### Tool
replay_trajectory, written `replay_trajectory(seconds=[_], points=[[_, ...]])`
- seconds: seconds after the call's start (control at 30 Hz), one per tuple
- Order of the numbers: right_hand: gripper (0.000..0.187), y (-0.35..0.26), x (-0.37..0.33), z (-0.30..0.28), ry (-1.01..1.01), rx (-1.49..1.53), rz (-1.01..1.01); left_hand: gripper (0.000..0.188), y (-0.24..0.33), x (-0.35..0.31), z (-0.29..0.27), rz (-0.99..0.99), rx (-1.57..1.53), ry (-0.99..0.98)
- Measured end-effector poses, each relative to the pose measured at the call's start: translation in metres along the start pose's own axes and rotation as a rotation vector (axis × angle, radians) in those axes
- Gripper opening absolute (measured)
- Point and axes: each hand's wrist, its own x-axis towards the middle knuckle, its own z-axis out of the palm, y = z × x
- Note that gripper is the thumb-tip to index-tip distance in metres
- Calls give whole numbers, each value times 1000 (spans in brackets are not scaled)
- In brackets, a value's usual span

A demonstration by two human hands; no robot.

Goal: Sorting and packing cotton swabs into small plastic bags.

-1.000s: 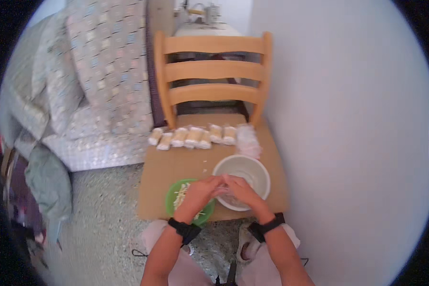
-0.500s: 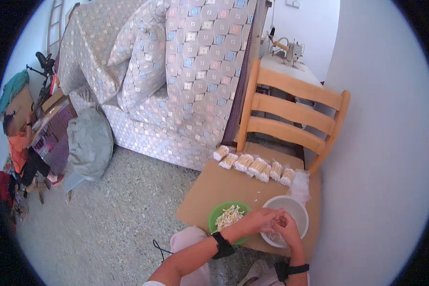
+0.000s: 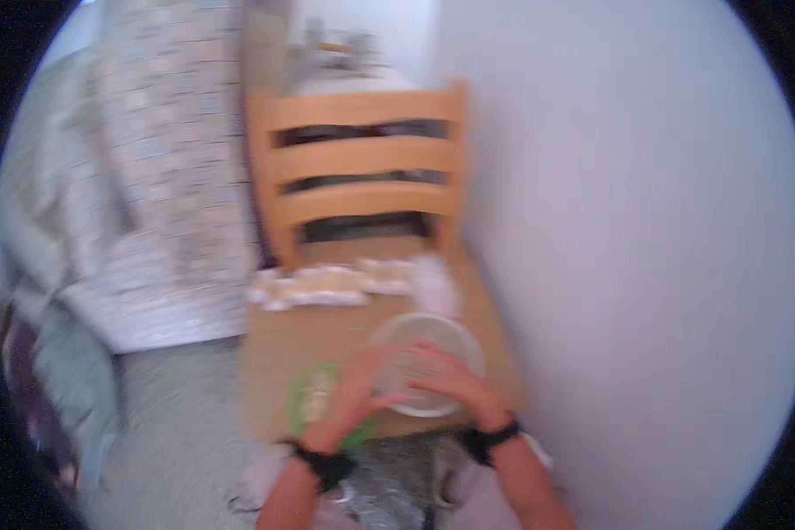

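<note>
Motion smears the whole view. My left hand [image 3: 367, 378] and my right hand [image 3: 459, 382] face each other over a white bowl [image 3: 456, 339]. Fingers of the right hand reach across toward the left, but blur hides whether either hand grips anything. Close by my left wrist is a green bowl [image 3: 359, 436] with loose cotton swabs [image 3: 316, 397] in it, partly covered by my left arm. Behind the bowls, several bundles of cotton swabs [image 3: 331, 284] lie in a row. A pale, clear plastic heap [image 3: 435, 287], perhaps bags, sits at the row's right end.
All this rests on brown cardboard [image 3: 269, 353] over the seat of a wooden chair [image 3: 362, 159], its backrest at the far side. A white wall [image 3: 609, 265] runs along the right. Patterned fabric [image 3: 168, 177] covers something large at left, with a grey-green sack [image 3: 75, 371] below.
My view has swung right, so the chair now appears nearly straight ahead and further left in the picture. My hands, close together before, are slightly further apart over the white bowl.
</note>
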Motion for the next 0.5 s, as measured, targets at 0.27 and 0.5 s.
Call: replay_trajectory(seconds=[0.27,0.5], points=[[75,22,2,23,-114,-444,298,66,8,8,6,-167,-20,51],[44,45,-5,26,63,-397,196,49,-3,13,17,-131,-73,228]])
